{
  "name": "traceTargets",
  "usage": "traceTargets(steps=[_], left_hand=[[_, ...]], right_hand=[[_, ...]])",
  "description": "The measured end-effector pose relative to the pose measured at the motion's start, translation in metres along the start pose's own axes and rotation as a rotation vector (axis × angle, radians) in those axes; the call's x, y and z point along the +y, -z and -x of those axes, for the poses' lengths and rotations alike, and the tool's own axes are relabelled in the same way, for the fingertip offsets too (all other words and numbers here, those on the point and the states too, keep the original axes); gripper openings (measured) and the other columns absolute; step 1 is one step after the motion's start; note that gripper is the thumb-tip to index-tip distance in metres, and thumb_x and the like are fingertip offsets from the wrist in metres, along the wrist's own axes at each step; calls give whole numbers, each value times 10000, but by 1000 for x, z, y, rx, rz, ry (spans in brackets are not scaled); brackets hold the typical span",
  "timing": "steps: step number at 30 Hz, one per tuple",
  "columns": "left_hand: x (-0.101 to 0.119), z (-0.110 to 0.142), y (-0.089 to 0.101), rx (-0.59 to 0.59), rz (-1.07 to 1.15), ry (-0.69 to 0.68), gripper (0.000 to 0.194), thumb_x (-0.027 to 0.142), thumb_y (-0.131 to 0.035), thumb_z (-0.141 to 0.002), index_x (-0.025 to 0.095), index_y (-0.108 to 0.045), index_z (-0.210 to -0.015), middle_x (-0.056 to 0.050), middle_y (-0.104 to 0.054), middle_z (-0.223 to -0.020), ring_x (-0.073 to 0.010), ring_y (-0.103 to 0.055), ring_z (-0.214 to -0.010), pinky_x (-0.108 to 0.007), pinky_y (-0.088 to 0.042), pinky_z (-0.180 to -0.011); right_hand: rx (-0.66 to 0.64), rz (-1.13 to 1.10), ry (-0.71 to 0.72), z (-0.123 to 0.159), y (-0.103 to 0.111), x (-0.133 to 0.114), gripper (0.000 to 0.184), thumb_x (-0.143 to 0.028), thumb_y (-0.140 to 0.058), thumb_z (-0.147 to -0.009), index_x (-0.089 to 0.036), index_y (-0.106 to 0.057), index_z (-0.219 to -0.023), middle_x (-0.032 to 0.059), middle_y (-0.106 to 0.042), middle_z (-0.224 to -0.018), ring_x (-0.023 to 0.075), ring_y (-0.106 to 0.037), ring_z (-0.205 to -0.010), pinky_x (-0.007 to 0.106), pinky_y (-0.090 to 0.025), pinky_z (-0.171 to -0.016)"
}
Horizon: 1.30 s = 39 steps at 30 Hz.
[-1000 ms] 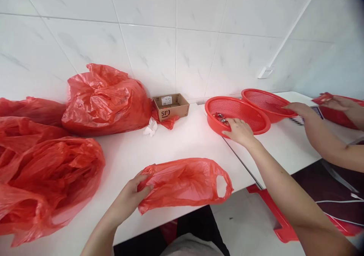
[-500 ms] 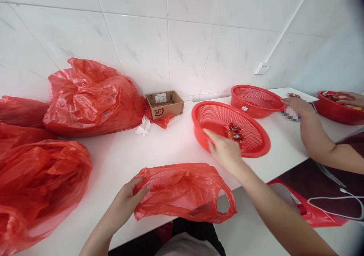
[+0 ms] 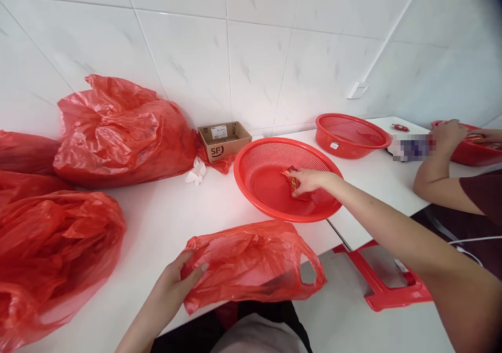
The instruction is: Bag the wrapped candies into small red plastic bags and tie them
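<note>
My left hand [image 3: 176, 282] grips the left edge of a thin red plastic bag [image 3: 251, 266] that lies flat at the front edge of the white table [image 3: 164, 222]. My right hand [image 3: 308, 180] reaches into a round red perforated basket [image 3: 254, 172] and closes on small red-wrapped candies [image 3: 291, 178] near its middle. The bag's handle loop hangs over the table edge on the right.
Several full red plastic bags [image 3: 125, 131] pile up at the left and back. A small open cardboard box [image 3: 224, 139] stands by the wall. A second red basket [image 3: 351, 133] sits further right. Another person's hand [image 3: 447, 136] rests by a third red basket [image 3: 472, 154]. A red stool [image 3: 386, 285] stands below.
The red basket has slid left, toward me and next to the bag. My right hand moved from its near rim to the candies inside. My left hand kept its grip on the bag.
</note>
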<state>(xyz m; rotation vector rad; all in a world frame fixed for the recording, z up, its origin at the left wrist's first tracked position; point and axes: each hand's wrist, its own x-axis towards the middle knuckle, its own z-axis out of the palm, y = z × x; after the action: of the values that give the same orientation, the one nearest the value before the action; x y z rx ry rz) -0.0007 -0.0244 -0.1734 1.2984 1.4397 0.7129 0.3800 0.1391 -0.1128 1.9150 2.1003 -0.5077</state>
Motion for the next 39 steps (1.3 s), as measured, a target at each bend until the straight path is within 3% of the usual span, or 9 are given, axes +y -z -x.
traceTargets(steps=[3,6,11,15,20,25,31,35,39], left_hand=[[-2,1,0,20,87,1,658,559,-622,-794,210,-554,-1348,-72,-700,-1186,-277,-657,-1091,-362,-529,-928],[-8,0,6,23,51,-1,685,562,-615,-805,200,-523,-1379,-92,-619,-1340,-288,-574,-1240,-383,-472,-1024],[-16,3,16,50,-29,21,689,565,-582,-829,218,-478,-1415,-92,-528,-1445,-276,-478,-1342,-405,-388,-1106],[-11,6,14,57,-22,22,716,532,-605,-816,223,-444,-1441,-84,-504,-1468,-281,-436,-1374,-413,-364,-1124],[-2,9,3,16,7,-17,719,419,-612,-810,170,-407,-1453,-112,-515,-1452,-291,-500,-1319,-400,-423,-1073],[-7,20,5,22,-30,8,716,365,-628,-768,146,-437,-1422,-124,-644,-1264,-283,-619,-1149,-363,-499,-956],[3,27,19,185,105,-19,838,399,-631,-786,200,-266,-1513,66,-548,-621,-123,-522,-527,-236,-463,-544],[3,24,16,310,38,-15,837,418,-621,-789,203,-264,-1515,27,-604,-752,-125,-544,-579,-259,-496,-600],[-4,21,6,308,7,-11,798,408,-621,-772,214,-332,-1490,-80,-659,-1075,-167,-631,-761,-295,-535,-716]], right_hand=[[-100,73,14,-17,-18,14,1011,-389,-812,-612,-222,-360,-1500,192,-447,-1438,389,-536,-1217,471,-461,-958],[-110,87,69,-23,-24,16,913,-361,-767,-654,-220,-390,-1473,171,-536,-1339,361,-578,-1142,452,-482,-918],[-33,-163,185,1,5,2,763,-434,-698,-754,-225,-414,-1431,127,-579,-1293,281,-607,-1086,369,-508,-886],[69,-658,478,60,21,-53,676,-453,-643,-831,-304,-396,-1443,69,-594,-1271,199,-620,-1053,297,-532,-822],[-261,-679,859,92,-34,-146,704,-469,-735,-747,-368,-483,-1397,14,-593,-1281,172,-638,-999,285,-528,-850],[57,-379,617,50,-100,-166,709,-232,-659,-803,-238,-417,-1469,126,-619,-1271,259,-623,-1082,393,-493,-922],[-28,-213,643,36,-97,-148,777,-68,-522,-784,-332,-367,-1498,76,-573,-1370,227,-662,-1018,308,-501,-829],[-128,-150,582,46,-77,-142,887,-64,-581,-747,-384,-285,-1521,52,-631,-1291,201,-686,-896,280,-501,-758],[-67,-351,720,58,-64,-147,827,-290,-706,-786,-385,-313,-1508,40,-573,-1376,233,-616,-1124,336,-486,-920]])
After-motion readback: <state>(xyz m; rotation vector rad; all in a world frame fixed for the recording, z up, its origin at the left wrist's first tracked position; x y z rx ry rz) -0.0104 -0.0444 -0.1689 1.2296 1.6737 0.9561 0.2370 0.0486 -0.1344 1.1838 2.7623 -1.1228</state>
